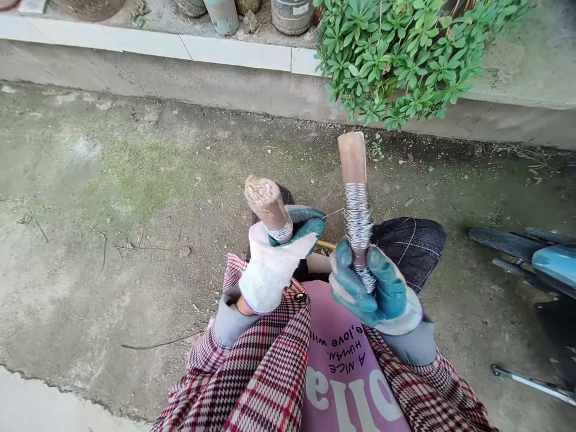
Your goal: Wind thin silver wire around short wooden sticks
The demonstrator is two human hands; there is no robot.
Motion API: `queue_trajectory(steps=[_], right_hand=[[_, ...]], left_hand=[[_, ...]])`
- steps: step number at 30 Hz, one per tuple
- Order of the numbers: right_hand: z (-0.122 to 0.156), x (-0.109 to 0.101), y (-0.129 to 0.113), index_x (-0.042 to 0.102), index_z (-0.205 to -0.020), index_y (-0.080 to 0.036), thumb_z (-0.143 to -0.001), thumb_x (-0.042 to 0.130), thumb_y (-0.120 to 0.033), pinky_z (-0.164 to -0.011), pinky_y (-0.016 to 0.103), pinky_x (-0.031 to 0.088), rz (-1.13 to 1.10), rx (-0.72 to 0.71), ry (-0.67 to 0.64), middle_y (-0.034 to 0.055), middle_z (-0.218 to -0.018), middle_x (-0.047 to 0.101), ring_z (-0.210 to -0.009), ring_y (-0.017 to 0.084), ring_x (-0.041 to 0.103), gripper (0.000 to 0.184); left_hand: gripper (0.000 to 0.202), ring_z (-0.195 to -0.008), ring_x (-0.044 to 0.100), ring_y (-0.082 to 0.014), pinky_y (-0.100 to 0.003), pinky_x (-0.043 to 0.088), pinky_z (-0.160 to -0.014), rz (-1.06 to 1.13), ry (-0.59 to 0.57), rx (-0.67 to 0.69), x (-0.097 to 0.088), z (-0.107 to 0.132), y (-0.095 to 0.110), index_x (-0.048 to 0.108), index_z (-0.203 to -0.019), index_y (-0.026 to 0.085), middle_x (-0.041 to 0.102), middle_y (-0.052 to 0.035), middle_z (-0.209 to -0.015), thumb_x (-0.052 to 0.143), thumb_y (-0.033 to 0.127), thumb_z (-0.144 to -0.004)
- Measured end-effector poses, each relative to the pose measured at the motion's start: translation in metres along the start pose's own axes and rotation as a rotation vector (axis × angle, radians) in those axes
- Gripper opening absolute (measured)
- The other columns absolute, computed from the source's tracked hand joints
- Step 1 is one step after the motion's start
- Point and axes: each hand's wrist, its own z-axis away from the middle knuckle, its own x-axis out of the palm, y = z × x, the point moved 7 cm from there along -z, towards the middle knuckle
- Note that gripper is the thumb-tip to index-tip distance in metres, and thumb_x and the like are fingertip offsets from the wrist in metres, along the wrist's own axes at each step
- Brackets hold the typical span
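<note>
My left hand (281,255), in a white glove with a green coated palm, is closed round a thick wooden stick (266,204) with a frayed top end. Silvery wire (279,232) circles this stick just above my fingers. In the same kind of glove, my right hand (375,288) grips a second wooden stick (353,157), held nearly upright. Many turns of thin wire (358,216) wrap its middle and lower part. A fine strand runs from my left hand to that winding. The lower ends of both sticks are hidden.
Ahead runs a low ledge with white tile edging (234,53), carrying several pots (292,15) and a leafy green plant (405,54). To my right stands part of a blue and black vehicle (555,267). Twigs (157,343) lie on the mossy concrete ground (135,174).
</note>
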Motion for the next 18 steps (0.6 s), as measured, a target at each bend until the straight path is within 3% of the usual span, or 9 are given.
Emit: queue_trajectory(steps=[2, 4, 8, 11, 13, 15, 18], right_hand=[[-0.001, -0.004, 0.000, 0.071, -0.101, -0.025, -0.102, 0.065, -0.055, -0.031, 0.018, 0.027, -0.032, 0.044, -0.044, -0.0091, -0.055, 0.046, -0.033, 0.005, 0.027, 0.030], [-0.006, -0.021, -0.003, 0.070, -0.105, -0.025, -0.098, 0.072, -0.054, -0.030, 0.018, 0.029, 0.043, 0.027, -0.004, -0.0086, -0.057, 0.050, -0.033, 0.006, 0.031, 0.030], [-0.025, -0.077, -0.005, 0.064, -0.099, -0.022, -0.090, 0.080, -0.052, -0.035, 0.022, 0.043, 0.373, 0.016, 0.264, -0.0021, -0.070, 0.067, -0.043, 0.012, 0.055, 0.035], [-0.036, -0.102, 0.003, 0.063, -0.096, -0.022, -0.089, 0.076, -0.063, -0.045, 0.027, 0.053, 0.605, 0.019, 0.380, 0.0015, -0.075, 0.071, -0.054, 0.016, 0.064, 0.044], [-0.039, -0.109, 0.013, 0.063, -0.093, -0.022, -0.087, 0.075, -0.064, -0.052, 0.028, 0.055, 0.709, 0.005, 0.403, 0.0013, -0.075, 0.070, -0.060, 0.016, 0.064, 0.045], [-0.038, -0.115, 0.024, 0.061, -0.090, -0.022, -0.079, 0.084, -0.057, -0.053, 0.027, 0.055, 0.746, 0.011, 0.460, -0.0021, -0.071, 0.067, -0.059, 0.014, 0.061, 0.043], [-0.033, -0.130, 0.038, 0.060, -0.092, -0.022, -0.068, 0.091, -0.045, -0.045, 0.024, 0.046, 0.570, 0.090, 0.520, -0.0076, -0.064, 0.061, -0.050, 0.011, 0.052, 0.045]], left_hand=[[0.011, -0.075, 0.075, -0.0195, -0.029, 0.063, -0.067, -0.010, 0.024, -0.034, -0.002, -0.003, -0.002, 0.082, -0.085, 0.019, 0.078, -0.0029, -0.081, 0.080, 0.021, -0.074], [0.012, -0.069, 0.072, -0.0176, -0.027, 0.060, -0.062, -0.002, 0.058, -0.079, -0.006, -0.006, -0.007, 0.082, -0.084, 0.019, 0.076, -0.0020, -0.077, 0.081, 0.022, -0.073], [0.015, -0.058, 0.061, -0.0124, -0.024, 0.051, -0.054, 0.027, 0.043, -0.192, -0.005, -0.014, -0.029, 0.080, -0.082, 0.017, 0.072, -0.0004, -0.070, 0.082, 0.025, -0.070], [0.015, -0.056, 0.056, -0.0103, -0.024, 0.048, -0.054, 0.078, 0.016, -0.250, 0.001, -0.018, -0.048, 0.077, -0.077, 0.016, 0.067, 0.0011, -0.066, 0.083, 0.025, -0.067], [0.017, -0.057, 0.054, -0.0099, -0.024, 0.046, -0.055, 0.120, 0.019, -0.276, 0.005, -0.021, -0.060, 0.075, -0.076, 0.016, 0.066, 0.0014, -0.066, 0.083, 0.026, -0.065], [0.018, -0.056, 0.052, -0.0098, -0.024, 0.044, -0.053, 0.133, 0.025, -0.307, 0.006, -0.024, -0.069, 0.074, -0.075, 0.015, 0.065, 0.0013, -0.065, 0.083, 0.026, -0.064], [0.021, -0.057, 0.052, -0.0103, -0.024, 0.043, -0.053, 0.121, 0.053, -0.341, 0.005, -0.027, -0.080, 0.073, -0.075, 0.014, 0.063, 0.0011, -0.065, 0.085, 0.026, -0.061]])
